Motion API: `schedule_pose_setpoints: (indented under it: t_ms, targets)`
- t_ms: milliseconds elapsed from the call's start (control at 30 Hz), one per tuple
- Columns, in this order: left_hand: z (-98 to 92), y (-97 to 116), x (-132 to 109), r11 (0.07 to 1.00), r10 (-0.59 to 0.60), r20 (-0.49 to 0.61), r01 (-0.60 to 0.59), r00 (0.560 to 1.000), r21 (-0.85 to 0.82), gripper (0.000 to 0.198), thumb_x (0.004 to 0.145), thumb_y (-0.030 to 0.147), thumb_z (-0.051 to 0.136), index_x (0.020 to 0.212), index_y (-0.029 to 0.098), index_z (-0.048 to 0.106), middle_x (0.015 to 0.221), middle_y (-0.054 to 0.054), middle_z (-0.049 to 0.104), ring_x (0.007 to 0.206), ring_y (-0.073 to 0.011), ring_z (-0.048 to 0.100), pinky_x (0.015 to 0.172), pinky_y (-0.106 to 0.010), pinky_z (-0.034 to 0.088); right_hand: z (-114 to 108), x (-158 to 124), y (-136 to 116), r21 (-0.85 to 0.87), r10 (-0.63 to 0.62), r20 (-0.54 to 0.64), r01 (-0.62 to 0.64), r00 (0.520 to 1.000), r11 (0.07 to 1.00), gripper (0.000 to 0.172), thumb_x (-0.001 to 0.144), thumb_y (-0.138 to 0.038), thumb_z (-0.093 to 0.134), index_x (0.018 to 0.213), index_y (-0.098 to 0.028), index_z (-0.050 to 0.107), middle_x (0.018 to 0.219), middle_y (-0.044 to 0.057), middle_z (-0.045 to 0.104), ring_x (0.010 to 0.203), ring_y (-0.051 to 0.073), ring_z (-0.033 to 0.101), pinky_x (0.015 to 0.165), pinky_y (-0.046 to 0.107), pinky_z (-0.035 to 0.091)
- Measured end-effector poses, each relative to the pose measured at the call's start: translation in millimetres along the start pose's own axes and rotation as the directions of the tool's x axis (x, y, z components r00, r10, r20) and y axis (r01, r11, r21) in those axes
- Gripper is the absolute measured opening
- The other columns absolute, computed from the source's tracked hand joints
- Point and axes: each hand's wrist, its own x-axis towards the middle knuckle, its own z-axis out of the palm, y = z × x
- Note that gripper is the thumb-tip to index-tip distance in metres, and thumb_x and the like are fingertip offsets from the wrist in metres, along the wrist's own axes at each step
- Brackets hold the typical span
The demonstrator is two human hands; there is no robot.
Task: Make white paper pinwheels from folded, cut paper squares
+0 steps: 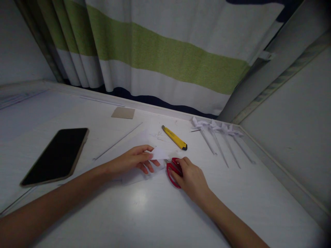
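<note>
Between the thumb and fingers of my left hand [138,159] is a small piece of white paper [159,152]. My right hand [192,177] grips the red-handled scissors [173,172], whose blades point up and left toward the paper and are mostly hidden. More white paper [131,176] lies on the table beneath my left hand. Just beyond the hands rests a yellow cutter knife [174,137].
A black tablet [55,156] lies at the left, with a thin white stick [117,141] to its right. Several white paper pinwheels on sticks [216,132] lie at the back right. A brown card [123,112] sits near the back ledge, below a striped curtain [165,51].
</note>
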Motion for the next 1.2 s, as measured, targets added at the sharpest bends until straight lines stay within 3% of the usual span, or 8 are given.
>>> schedule_pose_setpoints:
  t_ms: [267,500,633,800,933,1000,1067,1200]
  targets:
    - [2.4,-8,5,0.965,-0.010,0.088,0.033,0.996,-0.262,0.016,0.081,0.026,0.046,0.090,0.013,0.043,0.088,-0.008,0.060,0.068,-0.0139,0.059,0.059,-0.027,0.046,-5,0,-7,-0.026,0.013,0.035,-0.012,0.999,1.000,0.033,0.081,-0.035,0.042,0.105,-0.014,0.051,0.092,0.011,0.056,0.080,0.023,0.057,0.067,0.031,0.043]
    - [1.0,-11,8,0.926,-0.046,0.174,0.107,0.984,-0.363,0.029,0.083,0.032,0.031,0.083,0.011,0.050,0.080,-0.009,0.059,0.065,-0.0170,0.058,0.055,-0.029,0.047,-4,0,-7,-0.024,0.008,0.018,-0.008,1.000,1.000,0.033,0.081,-0.034,0.043,0.106,-0.015,0.052,0.092,0.011,0.056,0.081,0.022,0.056,0.070,0.032,0.044]
    - [-0.9,-13,9,0.916,-0.031,0.172,0.097,0.985,-0.389,0.025,0.079,0.028,0.033,0.083,0.010,0.050,0.077,-0.008,0.059,0.063,-0.0176,0.058,0.053,-0.029,0.047,-2,0,-3,0.000,-0.062,-0.035,0.062,0.997,0.998,0.032,0.081,-0.034,0.044,0.105,-0.015,0.053,0.093,0.011,0.057,0.083,0.021,0.055,0.073,0.032,0.044]
    - [1.4,-14,8,0.944,-0.042,0.157,0.091,0.987,-0.318,0.019,0.074,0.019,0.042,0.089,0.011,0.051,0.081,-0.007,0.060,0.065,-0.0159,0.059,0.054,-0.026,0.049,-2,-1,2,0.024,-0.130,-0.198,0.137,0.971,0.990,0.026,0.083,-0.031,0.040,0.093,-0.015,0.058,0.082,0.010,0.059,0.082,0.021,0.055,0.072,0.032,0.045]
    - [7.5,-13,6,0.985,-0.056,0.112,0.073,0.992,-0.156,0.021,0.074,0.016,0.049,0.094,0.012,0.053,0.083,-0.005,0.060,0.067,-0.0134,0.059,0.057,-0.023,0.049,-4,-4,3,0.175,-0.149,-0.351,0.221,0.924,0.959,0.040,0.077,-0.037,0.050,0.108,-0.012,0.047,0.097,0.012,0.056,0.087,0.021,0.054,0.073,0.034,0.046]
    - [11.7,-12,4,0.996,-0.044,0.111,0.052,0.993,-0.078,0.022,0.077,0.020,0.048,0.097,0.013,0.054,0.084,-0.005,0.061,0.070,-0.0136,0.059,0.059,-0.024,0.049,-3,-5,3,0.257,-0.214,-0.341,0.310,0.915,0.915,0.048,0.074,-0.036,0.054,0.115,-0.014,0.042,0.101,0.012,0.055,0.089,0.021,0.053,0.074,0.034,0.046]
    - [15.9,-11,2,0.999,-0.043,0.133,0.045,0.990,-0.016,0.024,0.078,0.021,0.046,0.100,0.015,0.053,0.084,-0.004,0.061,0.072,-0.0141,0.059,0.060,-0.024,0.049,-1,-6,3,0.336,-0.254,-0.326,0.362,0.911,0.869,0.039,0.075,-0.031,0.053,0.111,-0.017,0.045,0.096,0.010,0.057,0.086,0.019,0.054,0.073,0.032,0.046]
    - [21.0,-9,0,0.997,-0.035,0.138,0.025,0.990,0.072,0.021,0.076,0.020,0.045,0.093,0.015,0.055,0.079,-0.002,0.061,0.067,-0.0131,0.059,0.056,-0.023,0.048,0,-7,-1,0.541,-0.150,-0.303,0.299,0.941,0.786,0.018,0.078,-0.021,0.048,0.094,-0.018,0.056,0.086,0.006,0.060,0.071,0.014,0.055,0.059,0.024,0.046]
